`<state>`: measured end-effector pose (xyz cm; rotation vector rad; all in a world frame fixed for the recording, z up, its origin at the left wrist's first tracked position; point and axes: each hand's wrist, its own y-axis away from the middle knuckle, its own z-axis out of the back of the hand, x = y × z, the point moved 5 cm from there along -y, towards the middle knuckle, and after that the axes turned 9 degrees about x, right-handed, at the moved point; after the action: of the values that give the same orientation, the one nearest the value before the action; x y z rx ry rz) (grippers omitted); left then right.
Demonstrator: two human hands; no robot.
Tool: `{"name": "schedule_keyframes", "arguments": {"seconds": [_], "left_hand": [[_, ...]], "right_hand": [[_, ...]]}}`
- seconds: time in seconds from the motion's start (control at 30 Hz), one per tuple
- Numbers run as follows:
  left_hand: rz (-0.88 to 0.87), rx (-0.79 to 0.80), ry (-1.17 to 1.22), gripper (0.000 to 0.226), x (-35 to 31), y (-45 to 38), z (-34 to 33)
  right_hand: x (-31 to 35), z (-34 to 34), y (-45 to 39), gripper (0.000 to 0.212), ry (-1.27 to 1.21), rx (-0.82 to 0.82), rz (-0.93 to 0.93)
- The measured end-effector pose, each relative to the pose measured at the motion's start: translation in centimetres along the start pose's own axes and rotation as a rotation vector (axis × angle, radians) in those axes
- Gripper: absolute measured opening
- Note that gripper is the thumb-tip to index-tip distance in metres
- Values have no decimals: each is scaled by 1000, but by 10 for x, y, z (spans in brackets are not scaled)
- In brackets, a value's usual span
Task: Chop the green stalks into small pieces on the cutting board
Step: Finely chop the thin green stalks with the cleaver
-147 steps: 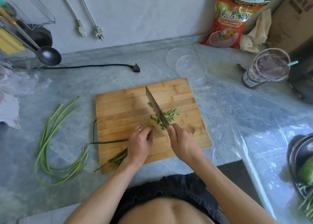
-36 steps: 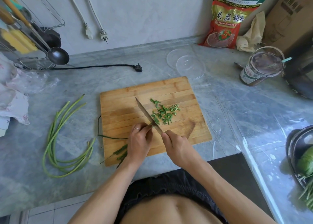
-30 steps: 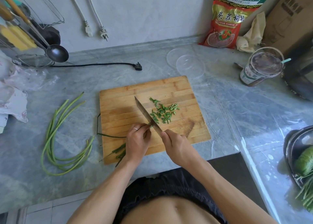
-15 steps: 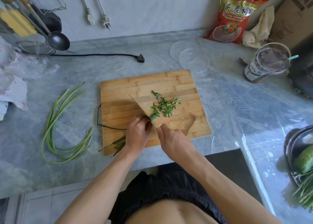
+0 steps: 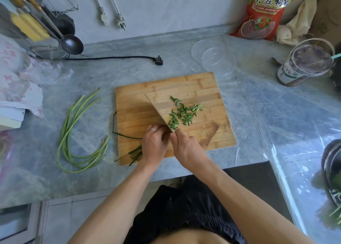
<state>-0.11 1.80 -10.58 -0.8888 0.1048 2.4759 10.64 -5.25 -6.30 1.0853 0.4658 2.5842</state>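
A wooden cutting board point(image 5: 193, 85) lies on the grey marble counter. Several small green pieces point(image 5: 182, 114) are scattered on its middle right. My right hand point(image 5: 186, 147) grips the handle of a cleaver point(image 5: 156, 111), whose edge runs diagonally beside the pieces. My left hand point(image 5: 154, 144), with a ring, has curled fingers holding a bunch of green stalks point(image 5: 135, 154) down on the board, right against the blade. The stalk ends stick out over the board's front left corner. A bundle of long uncut stalks point(image 5: 73, 136) lies on the counter left of the board.
A black plug and cord point(image 5: 158, 61) lie behind the board, with clear plastic lids point(image 5: 217, 61) at back right. A jar point(image 5: 302, 66) and red bag point(image 5: 262, 16) stand far right. A ladle and rack point(image 5: 70, 43) sit at back left. A dark bowl point(image 5: 332, 170) sits at the right edge.
The pile of cut pieces has grown since 4.9 s ago. The knife and my left hand have worked leftward along the stalks. The bunch sticking out behind my left hand is shorter.
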Motion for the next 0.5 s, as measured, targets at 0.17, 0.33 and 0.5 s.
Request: {"name": "schedule_keyframes", "arguments": {"seconds": [0.17,0.33,0.5], "left_hand": [[-33,-53,-26,14,4,1,4],[-16,-50,-54,8,-3,4,6],[-57,3,-91,19,-2,3,5]], "right_hand": [[-2,2,5,36,-44,-36,6],[10,0,-2,36,-33,-2,-9],[-7,8,9,33,-71,-7,12]]}}
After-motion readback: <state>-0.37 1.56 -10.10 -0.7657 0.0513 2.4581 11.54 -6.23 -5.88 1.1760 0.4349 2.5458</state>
